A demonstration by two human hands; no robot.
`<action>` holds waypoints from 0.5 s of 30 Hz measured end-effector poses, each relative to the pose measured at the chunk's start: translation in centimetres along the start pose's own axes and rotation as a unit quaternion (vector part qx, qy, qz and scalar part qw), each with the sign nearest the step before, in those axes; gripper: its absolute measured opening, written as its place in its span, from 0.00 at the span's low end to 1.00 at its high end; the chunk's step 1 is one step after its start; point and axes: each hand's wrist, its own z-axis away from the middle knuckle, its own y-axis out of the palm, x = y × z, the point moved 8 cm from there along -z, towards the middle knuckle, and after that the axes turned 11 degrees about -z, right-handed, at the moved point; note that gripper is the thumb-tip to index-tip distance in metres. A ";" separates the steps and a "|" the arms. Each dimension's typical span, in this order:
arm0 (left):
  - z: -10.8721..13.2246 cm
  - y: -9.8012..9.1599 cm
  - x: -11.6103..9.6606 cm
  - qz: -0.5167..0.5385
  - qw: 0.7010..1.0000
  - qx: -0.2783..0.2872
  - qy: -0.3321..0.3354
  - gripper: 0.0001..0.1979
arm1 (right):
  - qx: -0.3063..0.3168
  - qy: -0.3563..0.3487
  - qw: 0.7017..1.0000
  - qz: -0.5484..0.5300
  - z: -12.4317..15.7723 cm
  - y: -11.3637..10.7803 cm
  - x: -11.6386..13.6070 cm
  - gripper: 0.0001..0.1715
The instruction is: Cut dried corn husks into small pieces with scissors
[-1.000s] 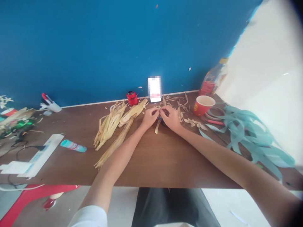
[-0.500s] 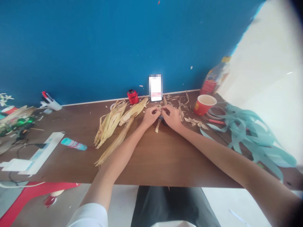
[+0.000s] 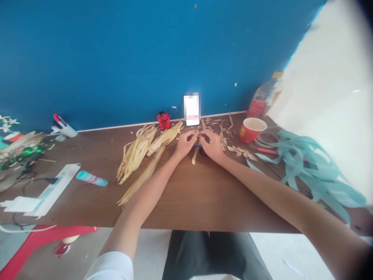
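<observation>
My left hand (image 3: 185, 144) and my right hand (image 3: 212, 145) meet over the brown table, thumbs and forefingers pinched together at one spot. What sits between the fingertips is too small and hidden to name. Just below them a short strip of dried husk (image 3: 194, 156) lies on the table, and a dark object shows partly under my right hand. Left of my hands are bundles of dry corn husks (image 3: 136, 153) and a longer husk piece (image 3: 148, 171). Cut husk scraps (image 3: 240, 150) are scattered to the right.
A phone (image 3: 191, 111) leans on the blue wall beside a red roll (image 3: 164, 120). To the right are a red paper cup (image 3: 250, 134), a bottle (image 3: 264, 97) and tangled teal ribbon (image 3: 309, 159). A power strip (image 3: 54, 190) and a blue tube (image 3: 92, 178) lie left.
My hands stay pinched together in nearly the same place, with only a slight shift of the fingers. The whole view has moved very slightly.
</observation>
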 end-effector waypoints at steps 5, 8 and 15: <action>-0.2 0.5 0.6 0.020 1.000 0.016 -0.009 0.09 | 0.005 0.007 1.000 -0.004 0.0 0.0 0.0 0.11; -0.1 0.8 0.9 0.019 0.999 0.024 -0.019 0.09 | 0.006 0.003 1.000 -0.005 0.0 -0.1 0.2 0.11; -0.1 1.4 1.2 -0.017 0.999 0.041 -0.012 0.12 | 0.000 0.011 1.000 0.016 0.0 -0.3 0.1 0.09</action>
